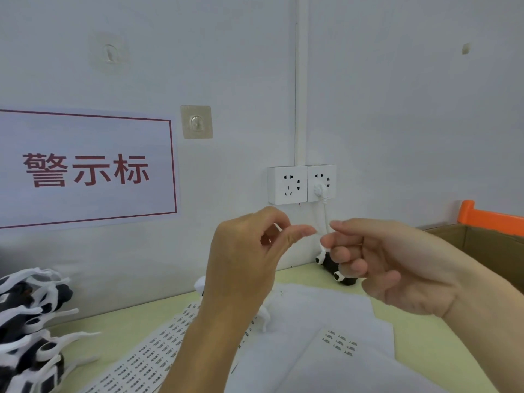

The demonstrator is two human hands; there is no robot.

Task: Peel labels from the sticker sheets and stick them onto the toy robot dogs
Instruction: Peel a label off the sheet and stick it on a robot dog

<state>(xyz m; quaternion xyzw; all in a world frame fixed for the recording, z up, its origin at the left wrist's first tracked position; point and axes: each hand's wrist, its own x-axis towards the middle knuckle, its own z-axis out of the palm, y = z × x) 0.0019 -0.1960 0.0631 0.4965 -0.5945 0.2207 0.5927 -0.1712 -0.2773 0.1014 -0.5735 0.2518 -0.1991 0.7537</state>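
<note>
Both hands are raised above the table, in front of the wall. My left hand (249,251) has curled fingers and its thumb points right. My right hand (391,265) has its index finger pointing left and the other fingers curled. The two fingertips are almost touching, and I see no label between them. A black and white toy robot dog (344,277) lies by the wall, partly behind my right hand. A white toy dog (265,316) stands below my left wrist, mostly hidden. Sticker sheets (136,367) with rows of small labels lie on the table, one (340,341) with few labels.
A pile of black and white toy dogs (28,321) sits at the left edge of the pale green table (425,344). Wall sockets (300,184) with a white plug and cord hang behind the hands. A cardboard box (482,239) and an orange part stand at the right.
</note>
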